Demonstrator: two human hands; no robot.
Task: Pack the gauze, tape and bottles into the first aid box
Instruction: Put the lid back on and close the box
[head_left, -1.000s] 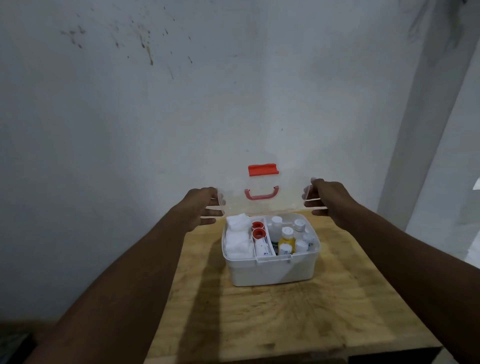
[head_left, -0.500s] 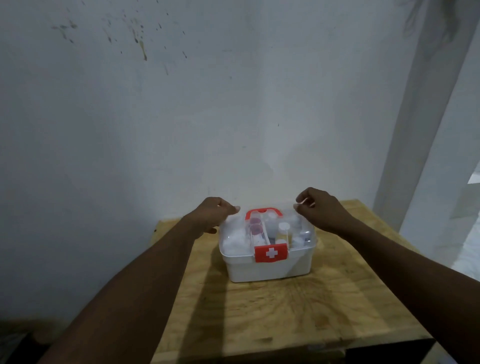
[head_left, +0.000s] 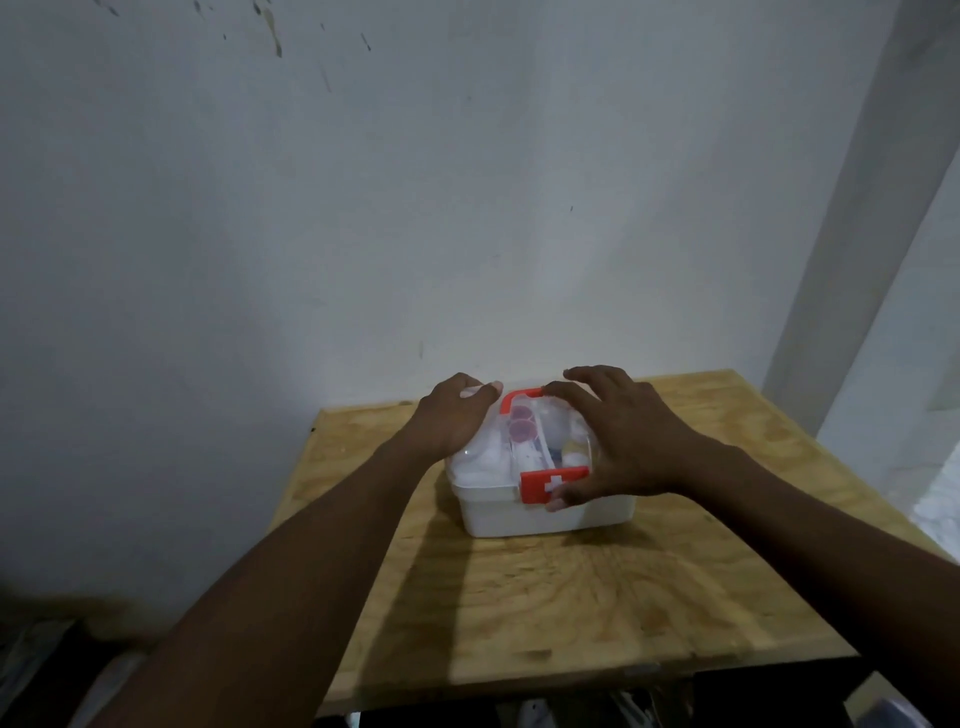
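Resting flat on closed lid (head_left: 485, 447) of first aid box (head_left: 545, 512): left hand (head_left: 451, 418), right hand (head_left: 626, 441), fingers spread, gripping nothing; thumb touching red latch (head_left: 550, 483).

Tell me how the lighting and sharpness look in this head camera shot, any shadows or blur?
Head view: dim, cool light. The box and left forearm throw a dark shadow toward the camera across the wooden table. The right hand is slightly motion-blurred at the red latch; the left hand is sharper. Wide-angle distortion slants the wall corner at right.
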